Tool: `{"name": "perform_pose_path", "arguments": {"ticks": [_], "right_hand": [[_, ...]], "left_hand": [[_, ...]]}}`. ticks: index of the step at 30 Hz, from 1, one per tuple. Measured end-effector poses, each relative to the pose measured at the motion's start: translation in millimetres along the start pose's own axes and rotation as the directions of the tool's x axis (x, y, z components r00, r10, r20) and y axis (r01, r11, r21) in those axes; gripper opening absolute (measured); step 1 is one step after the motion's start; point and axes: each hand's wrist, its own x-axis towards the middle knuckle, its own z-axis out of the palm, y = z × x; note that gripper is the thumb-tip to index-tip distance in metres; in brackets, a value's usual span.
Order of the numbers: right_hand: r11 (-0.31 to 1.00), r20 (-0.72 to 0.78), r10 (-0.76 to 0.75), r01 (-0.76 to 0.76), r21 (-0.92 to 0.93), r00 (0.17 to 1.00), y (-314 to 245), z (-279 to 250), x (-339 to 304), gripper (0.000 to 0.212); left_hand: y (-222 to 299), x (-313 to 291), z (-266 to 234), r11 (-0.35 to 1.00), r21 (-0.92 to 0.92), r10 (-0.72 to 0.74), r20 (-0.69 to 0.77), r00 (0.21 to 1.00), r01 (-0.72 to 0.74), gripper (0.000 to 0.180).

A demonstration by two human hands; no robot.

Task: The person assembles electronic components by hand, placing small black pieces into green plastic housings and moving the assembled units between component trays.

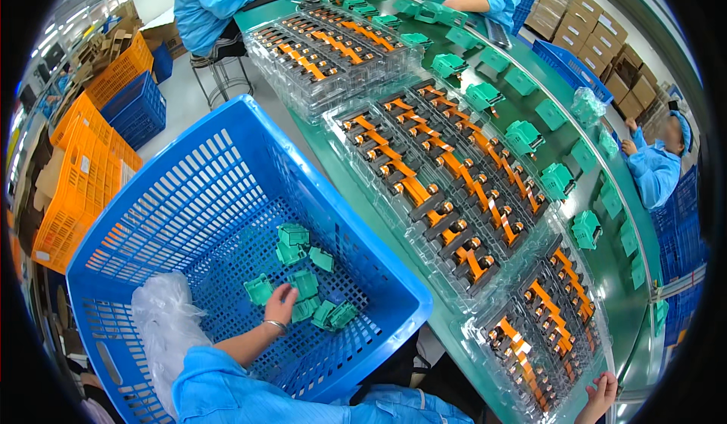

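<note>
My left hand reaches down into a large blue plastic crate. Its fingers are pinched on a green plastic housing lying among several others on the crate's floor. Near the lower right edge is my right hand, its fingers loosely curled and apart, with nothing visible in them. It is beside a clear plastic tray that carries rows of black parts with orange strips. A crumpled clear plastic bag lies inside the crate, left of my forearm.
More loaded clear trays stand along the green table. Beyond them, green housings line up in rows. Co-workers in blue sit at the far end and right side. Orange crates stand on the left.
</note>
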Motion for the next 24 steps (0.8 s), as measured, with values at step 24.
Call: {"name": "perform_pose_path", "arguments": {"ticks": [24], "right_hand": [[0.948, 0.177, -0.319, 0.312, 0.067, 0.931, -9.7, 0.4, 0.9, 0.012]], "left_hand": [[177.7, 35.9, -70.3, 0.576, 0.625, 0.786, -0.248, 0.566, -0.527, 0.052]]}}
